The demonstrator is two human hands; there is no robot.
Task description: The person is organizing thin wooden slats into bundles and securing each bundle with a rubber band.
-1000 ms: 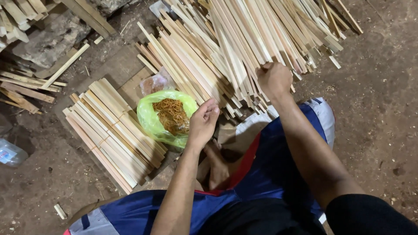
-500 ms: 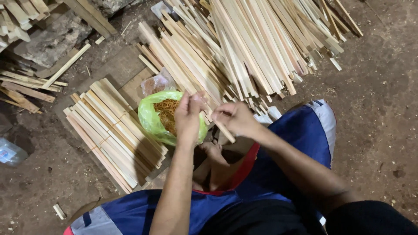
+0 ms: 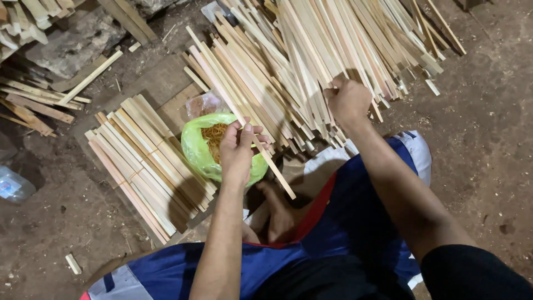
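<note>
Head view shows the fingers of the left hand (image 3: 237, 149) curled shut on one thin wooden stick (image 3: 261, 150), which is held slanted in the middle of the frame, its low end pointing down and right toward a bare foot (image 3: 277, 214). The right hand (image 3: 348, 100) is seen higher up and to the right, its fingers bent and closed on the ends of some sticks in the big loose pile (image 3: 311, 61) that fills the top of the frame. Sticks seem to be picked from the pile one at a time and gathered, so a careful pull is likely needed to get one stick free without dragging its neighbours along. A green plastic bag (image 3: 202, 153) with thin brownish bands inside lies just under the left hand. A neat stack of tied stick bundles (image 3: 144, 161) is laid on the left of the frame, beside the bag. Blue shorts (image 3: 344, 222) are seen at the bottom. Scrap wood (image 3: 33, 105) and a grey stone (image 3: 72, 41) lie at the upper left, and a clear plastic bottle (image 3: 12, 186) at the left edge, all well apart from the hands. Crossed sticks in the pile press on each other and could snag.
</note>
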